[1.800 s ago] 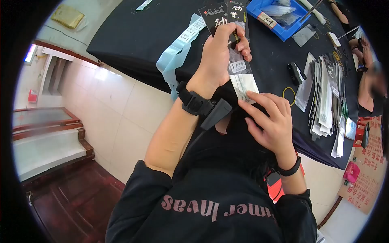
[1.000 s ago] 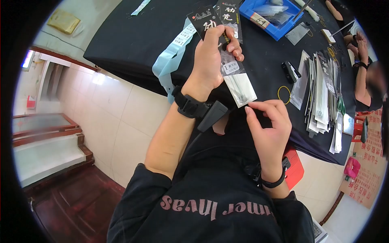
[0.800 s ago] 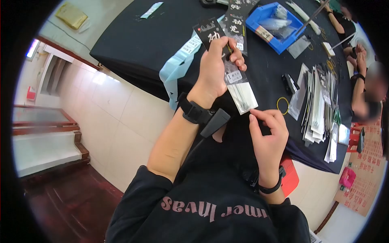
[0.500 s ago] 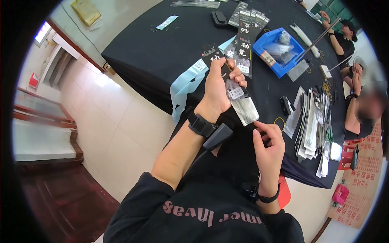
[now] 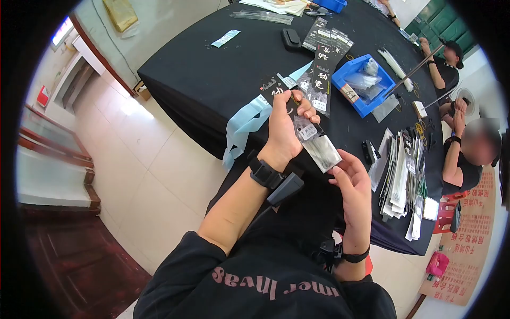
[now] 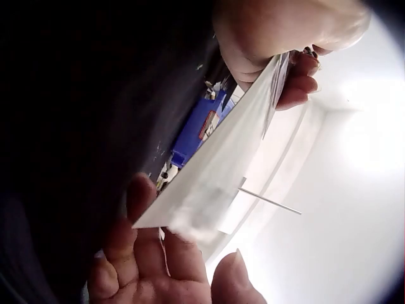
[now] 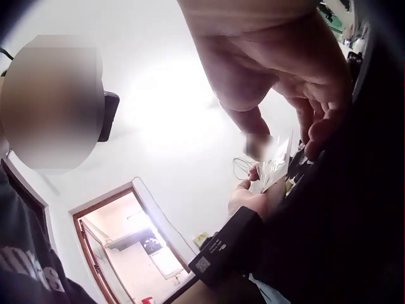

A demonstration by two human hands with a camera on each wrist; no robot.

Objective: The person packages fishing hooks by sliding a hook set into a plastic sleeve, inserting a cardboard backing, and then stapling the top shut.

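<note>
My left hand (image 5: 282, 127) grips a clear plastic packet (image 5: 322, 152) near its black printed header. The packet has a small white label and a white lower part with thin dark strands, and it tilts down to the right. My right hand (image 5: 355, 186) is at the lower end. In the left wrist view, the right fingers (image 6: 149, 253) lie behind the packet's lower edge, and the thumb stands apart from it. The right wrist view shows the shiny packet (image 7: 275, 166) below the right hand. A light blue label strip (image 5: 241, 127) hangs over the table edge beside my left hand.
Black-headed packets (image 5: 325, 69) lie on the black-covered table (image 5: 212, 69). A blue bin (image 5: 365, 109) holds small bags. A stapler (image 5: 371, 151) and a stack of long packets (image 5: 396, 183) are to the right. Another person (image 5: 461, 165) sits beyond them.
The head view has tilted up, showing more table. My right fingers leave the packet's white face, come to its lower corner, then move around its lower end. My left hand keeps its grip.
</note>
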